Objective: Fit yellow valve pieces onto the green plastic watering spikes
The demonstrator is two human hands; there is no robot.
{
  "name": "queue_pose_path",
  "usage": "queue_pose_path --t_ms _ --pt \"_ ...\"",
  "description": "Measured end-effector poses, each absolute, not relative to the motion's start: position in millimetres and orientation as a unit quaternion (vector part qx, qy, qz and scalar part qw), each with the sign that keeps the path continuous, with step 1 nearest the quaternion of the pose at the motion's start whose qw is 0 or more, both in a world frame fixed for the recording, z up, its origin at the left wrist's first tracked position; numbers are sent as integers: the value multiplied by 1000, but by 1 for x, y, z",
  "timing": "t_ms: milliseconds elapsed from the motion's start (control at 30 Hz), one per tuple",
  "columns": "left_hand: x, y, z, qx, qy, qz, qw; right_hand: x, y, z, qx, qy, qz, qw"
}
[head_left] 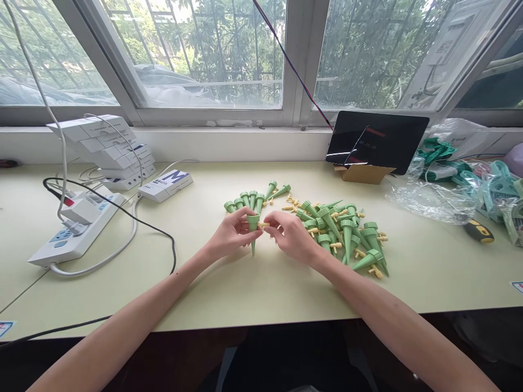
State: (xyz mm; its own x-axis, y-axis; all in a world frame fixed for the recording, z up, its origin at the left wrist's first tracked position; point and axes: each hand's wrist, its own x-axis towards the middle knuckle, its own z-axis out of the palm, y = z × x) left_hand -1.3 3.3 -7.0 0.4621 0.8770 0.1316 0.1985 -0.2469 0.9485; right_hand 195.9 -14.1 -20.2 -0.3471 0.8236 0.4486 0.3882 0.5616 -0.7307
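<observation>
Between the fingers of my left hand (229,234) is a green plant watering spike (253,220), upright with its tapered tip pointing down. My right hand (292,234) pinches a small yellow valve (263,224) at the side of that spike, just below its cap. Whether the valve is seated in the spike I cannot tell. Behind my left hand lies a small group of green spikes (260,200), with some yellow valves near them. To the right of my right hand spreads a larger pile of green spikes (347,231) mixed with yellow valves (375,270).
On the left are a white power strip (77,231), stacked white boxes (106,144), a single box (165,185) and loose cables. A dark tablet (378,141) leans on a cardboard stand (365,174) by the window. Plastic wrap (433,201) and a yellow-black tool (479,231) lie right.
</observation>
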Motion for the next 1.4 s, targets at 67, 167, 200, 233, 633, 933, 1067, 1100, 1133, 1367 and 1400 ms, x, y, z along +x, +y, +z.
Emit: queue_pose_path --t_ms 67,167,200,233,633,933,1067,1100,1133,1367,1400 --pt "-1 3 -7 707 379 352 483 196 -14 -21 -389 -779 262 416" --pt "-1 3 -7 706 375 350 489 196 -14 -20 -388 -780 265 414" --pt "-1 3 -7 705 374 349 491 196 -14 -20 -388 -781 265 413" --pt "-1 2 -6 705 373 349 491 196 -14 -20 -387 -781 265 411" --pt "0 2 -6 710 372 346 487 196 -16 -18 -401 -786 267 387" --pt "-4 6 -11 708 382 353 477 196 -14 -20 -388 -763 293 426" --pt "-5 7 -12 711 382 353 474 196 -15 -19 -390 -758 302 427" --pt "-5 7 -12 711 380 352 475 196 -15 -19 -390 -758 301 428" --pt "-5 6 -12 712 378 352 476 196 -15 -18 -391 -758 300 428" --pt "-4 6 -13 711 359 355 490 196 -16 -17 -396 -766 293 413" --pt "-4 6 -13 711 357 356 490 196 -16 -17 -397 -767 292 411"
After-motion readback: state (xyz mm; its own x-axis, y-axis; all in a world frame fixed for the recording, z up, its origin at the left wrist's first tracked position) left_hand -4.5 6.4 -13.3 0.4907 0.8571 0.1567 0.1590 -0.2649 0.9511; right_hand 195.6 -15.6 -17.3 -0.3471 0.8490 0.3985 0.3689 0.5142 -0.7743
